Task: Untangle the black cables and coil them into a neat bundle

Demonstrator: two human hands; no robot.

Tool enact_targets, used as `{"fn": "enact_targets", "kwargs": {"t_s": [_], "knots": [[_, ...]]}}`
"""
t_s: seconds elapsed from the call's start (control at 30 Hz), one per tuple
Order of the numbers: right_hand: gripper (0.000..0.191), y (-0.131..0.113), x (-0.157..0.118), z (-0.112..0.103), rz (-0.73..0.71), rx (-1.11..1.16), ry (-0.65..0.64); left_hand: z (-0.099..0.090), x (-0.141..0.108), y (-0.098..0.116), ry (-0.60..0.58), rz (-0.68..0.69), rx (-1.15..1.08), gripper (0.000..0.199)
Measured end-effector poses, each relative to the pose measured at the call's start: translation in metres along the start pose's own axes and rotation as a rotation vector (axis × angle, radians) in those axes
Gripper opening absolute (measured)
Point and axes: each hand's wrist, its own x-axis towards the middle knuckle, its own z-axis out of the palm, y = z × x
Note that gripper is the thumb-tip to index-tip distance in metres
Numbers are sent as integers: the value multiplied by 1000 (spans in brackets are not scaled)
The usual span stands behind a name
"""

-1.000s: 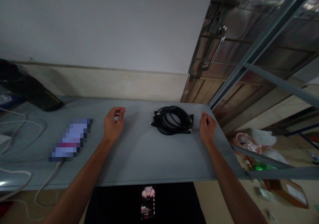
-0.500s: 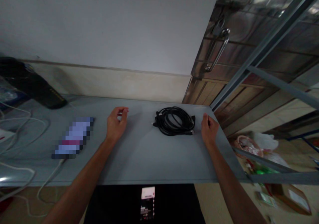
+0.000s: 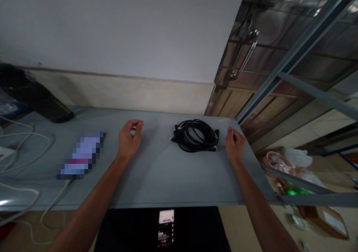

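A coiled black cable (image 3: 186, 144) lies on the grey table (image 3: 167, 181), bound in a loose ring with plugs sticking out at its sides. To its left rests my left hand (image 3: 130, 138), its fingers curled so that thumb and fingertips come together around a small gap; nothing shows in it. On the coil's right, close by but apart from it, my right hand (image 3: 235, 143) is closed in a loose fist with nothing visible inside. Neither hand touches the cable.
A phone (image 3: 81, 155) with a pixelated screen lies at left, a white cable (image 3: 56, 199) plugged into it. Behind it a black bottle (image 3: 56, 108) leans near the wall. A grey metal frame (image 3: 279, 76) rises at right. Below the table edge a lit screen (image 3: 166, 226) shows.
Both hands and the coiled cable keep their places. The view has shifted very slightly.
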Motion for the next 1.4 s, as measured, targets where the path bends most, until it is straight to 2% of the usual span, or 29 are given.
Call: {"fn": "enact_targets", "kwargs": {"t_s": [0.5, 0.57, 0.7, 0.8, 0.9, 0.97, 1.07, 1.2, 1.4], "knots": [[65, 2, -1, 0, -26, 8, -4, 0, 0, 0, 2, -7, -19, 29], [63, 1, -2, 0, -87, -26, 11, 0, 0, 1, -3, -12, -13, 30], [49, -8, -9, -2, -376, -122, 20, 0, 0, 2, -10, -22, -8, 33], [37, -26, -18, 1, -537, -141, -113, -1, 0, 1, -8, -15, -7, 33], [43, -47, -30, 11, -652, -233, -347, -1, 0, 1, -12, -10, -10, 32], [53, -55, -38, 21, -690, -328, -489, -1, -1, 1, -15, -13, -12, 31], [52, -54, -46, 37, -670, -453, -617, -1, -1, 2, -21, -15, -18, 30], [51, -42, -44, 44, -665, -545, -657, -1, -2, 4, -26, -3, -24, 31], [53, -21, -30, 32, -672, -577, -640, -1, -2, 7, -52, 46, -39, 32]]}}
